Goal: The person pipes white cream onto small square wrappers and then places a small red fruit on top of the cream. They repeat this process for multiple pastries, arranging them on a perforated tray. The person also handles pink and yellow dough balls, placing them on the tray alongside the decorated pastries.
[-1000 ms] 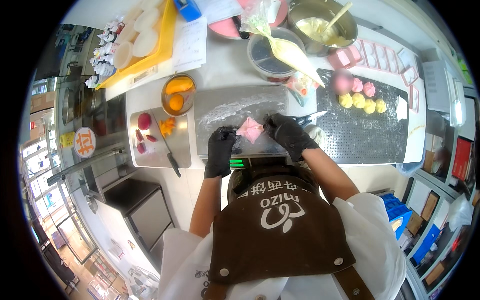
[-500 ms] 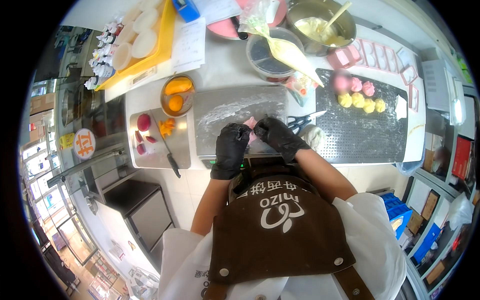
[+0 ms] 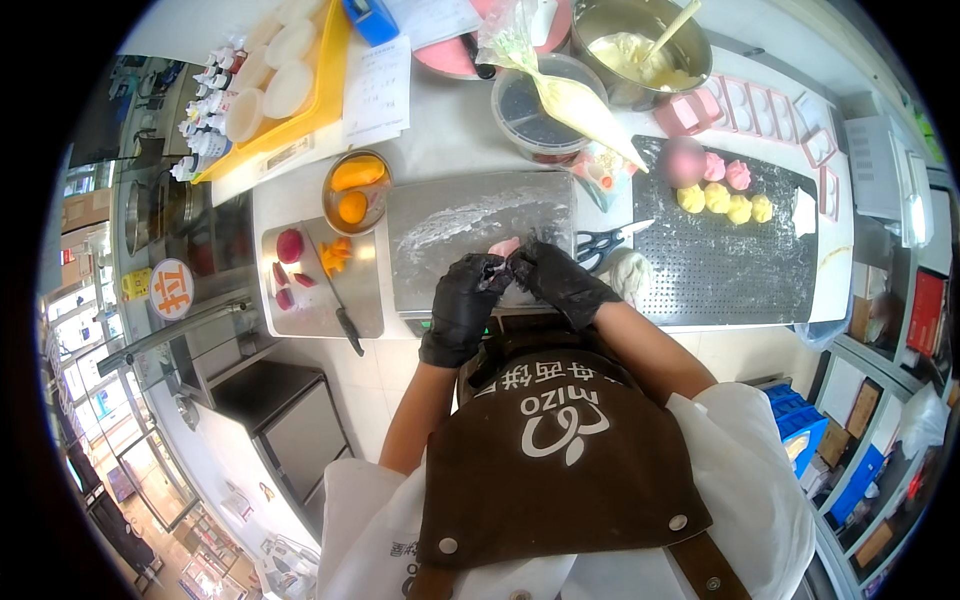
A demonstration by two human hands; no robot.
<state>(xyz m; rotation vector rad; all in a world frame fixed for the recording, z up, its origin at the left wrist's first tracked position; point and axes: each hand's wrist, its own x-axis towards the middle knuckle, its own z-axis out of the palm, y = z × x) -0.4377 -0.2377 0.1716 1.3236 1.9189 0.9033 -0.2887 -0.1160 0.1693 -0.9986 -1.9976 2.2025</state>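
Note:
Over the near edge of a floured grey board (image 3: 440, 210), my left hand (image 3: 462, 300) and my right hand (image 3: 555, 278), both in black gloves, meet with fingertips pinched together. Between them is a soft pink dough wrapper (image 3: 505, 246), only partly showing; the fingers cover the rest. Light pink also shows below the fingertips. Several pleated pink dough balls (image 3: 738, 175) and yellow dough balls (image 3: 716, 198) sit on a black perforated mat (image 3: 720, 270) to the right. One pink ball there looks blurred.
Scissors (image 3: 600, 240) and a white cloth (image 3: 630, 275) lie right of the board. At left are a knife (image 3: 342, 310), cut fruit on a cutting board (image 3: 350, 280), and a bowl of mango (image 3: 355, 180). A piping bag (image 3: 580, 105) rests across a tub (image 3: 510, 130); a mixing bowl (image 3: 690, 45) stands behind.
Both hands have shifted slightly toward me and the fingers have changed their pinch. The pink wrapper's far edge now looks flatter and wider above the fingertips.

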